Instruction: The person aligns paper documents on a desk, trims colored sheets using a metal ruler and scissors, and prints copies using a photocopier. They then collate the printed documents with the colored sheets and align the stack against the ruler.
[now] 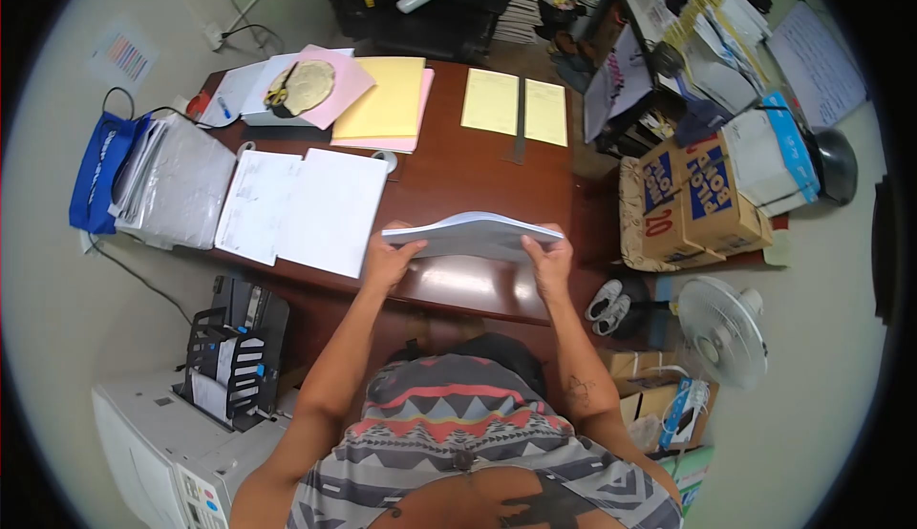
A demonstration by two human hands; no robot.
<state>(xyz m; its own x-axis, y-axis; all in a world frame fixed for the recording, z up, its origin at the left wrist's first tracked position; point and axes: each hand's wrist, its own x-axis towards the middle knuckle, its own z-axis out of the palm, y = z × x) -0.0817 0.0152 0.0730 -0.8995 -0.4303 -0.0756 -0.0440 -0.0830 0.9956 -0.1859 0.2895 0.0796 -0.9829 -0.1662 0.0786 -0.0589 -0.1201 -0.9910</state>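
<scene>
A stack of white paper (468, 228) is held up on edge above the front of the brown desk (458, 185), its top bowed upward in the middle. My left hand (390, 260) grips its left end, thumb on the near face. At the right end, my right hand (549, 260) pinches it the same way. Left of my left hand lie white sheets (330, 209) and a written page (256, 200). Beyond the stack, yellow sheets (491, 104) rest on the desk with a dark metal ruler (521, 118) across them.
Yellow and pink folders (382, 99) and a roll of tape (304, 85) lie at the back left. A blue bag (100, 171) stands at the desk's left edge. Cartons (697, 195) and a fan (721, 333) are to the right, a printer (181, 443) at lower left.
</scene>
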